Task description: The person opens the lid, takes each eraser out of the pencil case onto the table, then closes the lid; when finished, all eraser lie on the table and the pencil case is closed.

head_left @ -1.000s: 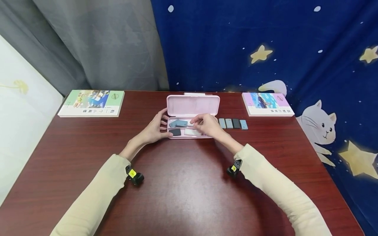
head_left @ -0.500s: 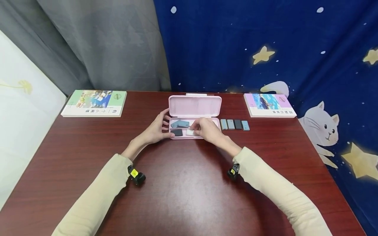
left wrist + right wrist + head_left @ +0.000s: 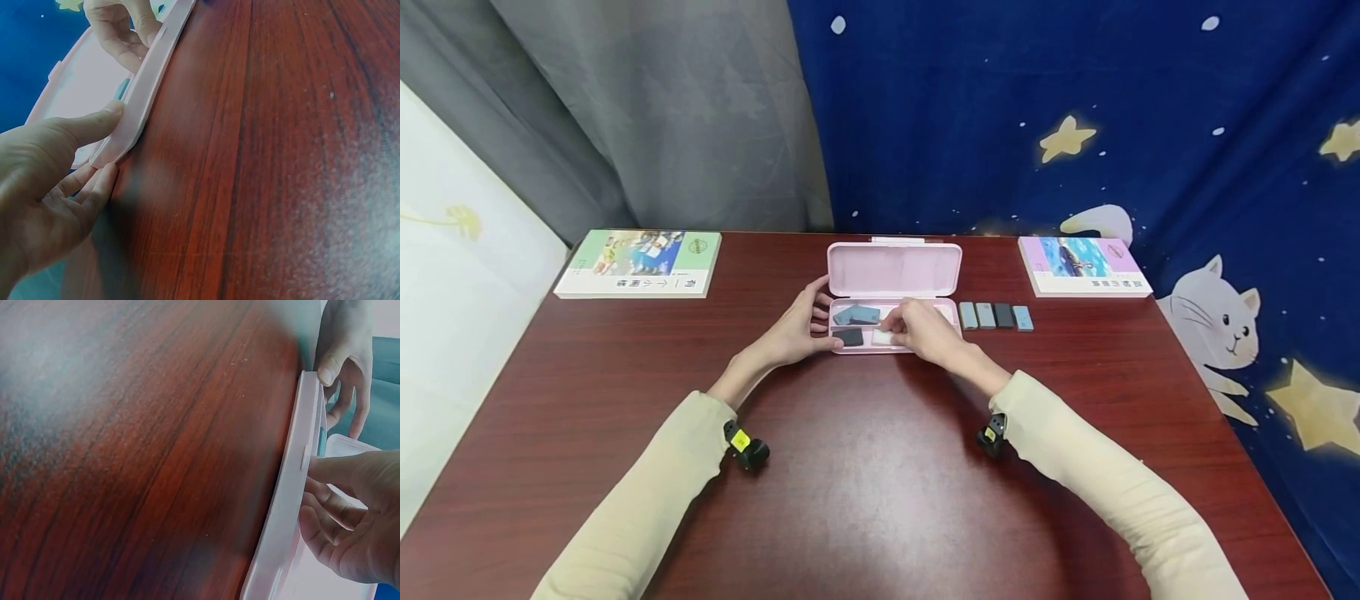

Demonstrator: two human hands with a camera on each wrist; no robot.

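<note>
A pink pencil case (image 3: 895,271) lies with its lid raised at the table's far side. My left hand (image 3: 793,329) holds its left end, thumb on the near rim and fingers round the side; the left wrist view shows that thumb (image 3: 100,125) on the wall. Inside the case, my right hand (image 3: 928,333) has thumb and fingertips on a white eraser (image 3: 882,337) in the front compartment, seemingly pinching it. Left of it lies a dark eraser (image 3: 849,337). Blue-grey eraser-like blocks (image 3: 859,315) overlap in the back compartment. My right hand hides the case's right part.
Several small blocks stand in a row right of the case, among them a black block (image 3: 1003,315) and a blue block (image 3: 1022,318). A green-and-white book (image 3: 640,263) lies at the back left, a purple-and-white book (image 3: 1082,267) at the back right. Curtains hang behind the table.
The right hand has come down from over the back compartment to the white eraser in the front one. The left hand keeps its hold on the case. The view has shifted slightly.
</note>
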